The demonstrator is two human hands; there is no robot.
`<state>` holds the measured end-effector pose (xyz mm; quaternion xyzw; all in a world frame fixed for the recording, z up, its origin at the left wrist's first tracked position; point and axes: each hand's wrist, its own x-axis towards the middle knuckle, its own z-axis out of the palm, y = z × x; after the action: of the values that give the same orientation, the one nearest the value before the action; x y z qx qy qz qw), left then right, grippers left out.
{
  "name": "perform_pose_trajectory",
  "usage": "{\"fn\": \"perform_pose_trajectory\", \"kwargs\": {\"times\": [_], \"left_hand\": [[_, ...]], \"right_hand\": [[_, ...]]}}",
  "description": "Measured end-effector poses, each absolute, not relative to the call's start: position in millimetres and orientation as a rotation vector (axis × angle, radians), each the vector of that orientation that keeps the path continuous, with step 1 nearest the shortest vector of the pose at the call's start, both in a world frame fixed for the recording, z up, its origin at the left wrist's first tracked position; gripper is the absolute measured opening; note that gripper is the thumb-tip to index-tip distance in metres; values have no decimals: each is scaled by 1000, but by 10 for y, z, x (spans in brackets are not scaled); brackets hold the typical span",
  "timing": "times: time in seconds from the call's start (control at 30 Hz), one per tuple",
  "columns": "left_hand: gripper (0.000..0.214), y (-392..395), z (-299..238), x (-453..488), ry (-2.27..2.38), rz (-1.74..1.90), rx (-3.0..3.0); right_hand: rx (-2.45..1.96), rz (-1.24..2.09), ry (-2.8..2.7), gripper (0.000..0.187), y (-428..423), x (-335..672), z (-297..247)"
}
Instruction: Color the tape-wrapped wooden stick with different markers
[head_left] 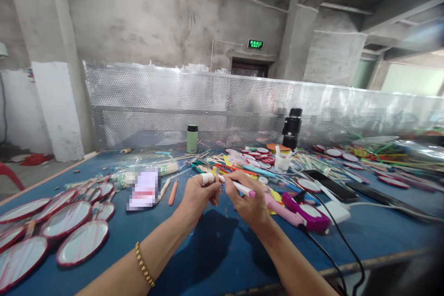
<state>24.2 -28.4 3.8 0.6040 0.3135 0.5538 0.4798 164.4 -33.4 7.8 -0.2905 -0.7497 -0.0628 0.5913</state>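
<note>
Above the front middle of the blue table (166, 249), my two hands are close together. My right hand (251, 206) is closed on a white marker (243, 188) with a pink end, its other end pointing toward my left fingers. My left hand (196, 196) is closed in a pinch; a small, narrow greyish piece shows at its fingertips, too small to name. White tape (207, 178) wraps one left finger, and a gold bead bracelet (142, 263) circles that wrist. An orange marker (173, 193) lies left of my left hand. A purple and pink hot glue gun (305, 212) lies right of my right hand.
Round red-rimmed white discs (67, 218) overlap at the left, beside a phone (143, 190). A green tumbler (192, 138) and black thermos (292, 128) stand at the back. Scattered markers surround a white cup (282, 163). A black cable (342, 236) crosses the right front edge.
</note>
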Motion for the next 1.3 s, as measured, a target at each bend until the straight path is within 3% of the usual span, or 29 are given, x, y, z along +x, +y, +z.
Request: {"fn": "perform_pose_trajectory", "kwargs": {"times": [1.3], "left_hand": [[18,-256,3,238,726,1355,1450]], "right_hand": [[-718,-179,-1736,15,-330,1647,66]]}}
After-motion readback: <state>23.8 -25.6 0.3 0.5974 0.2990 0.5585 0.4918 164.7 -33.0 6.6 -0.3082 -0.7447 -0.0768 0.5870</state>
